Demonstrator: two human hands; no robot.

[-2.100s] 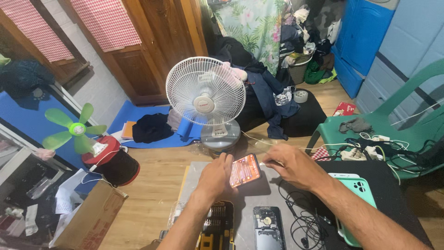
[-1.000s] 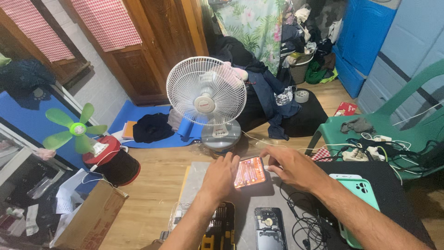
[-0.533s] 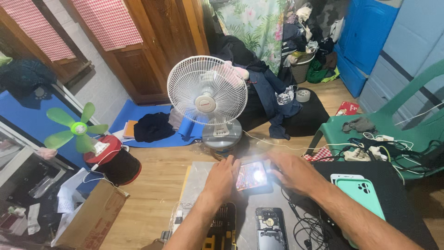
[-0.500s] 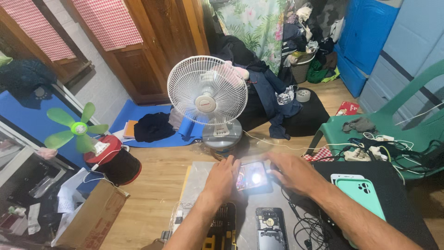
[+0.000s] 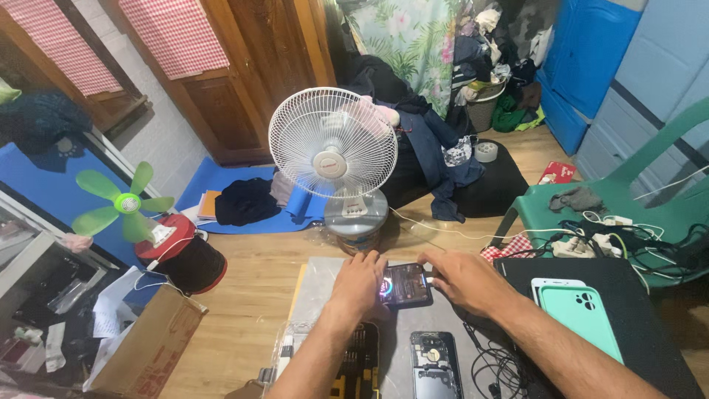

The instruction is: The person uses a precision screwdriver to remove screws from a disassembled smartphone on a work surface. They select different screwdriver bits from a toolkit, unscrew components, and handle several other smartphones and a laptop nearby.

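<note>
A dark smartphone [image 5: 405, 284] with a lit, colourful screen lies flat on the grey work mat [image 5: 319, 281]. My left hand [image 5: 360, 284] rests on its left edge. At the phone's right end is my right hand [image 5: 461, 279], its fingertips touching the upper right corner. A second phone with its back removed [image 5: 434, 366] lies nearer to me, between my forearms.
A white desk fan [image 5: 333, 151] stands just beyond the mat. A mint-green phone case [image 5: 582, 319] lies on a black pad at the right, cables [image 5: 495, 366] beside it. A screwdriver-bit case [image 5: 358, 369] sits under my left forearm. Green chair [image 5: 628, 214] right, cardboard box [image 5: 151, 343] left.
The phone was held tilted up showing an orange-red screen; now it lies flat on the mat, screen dark with a bright ring, both hands lowered onto it.
</note>
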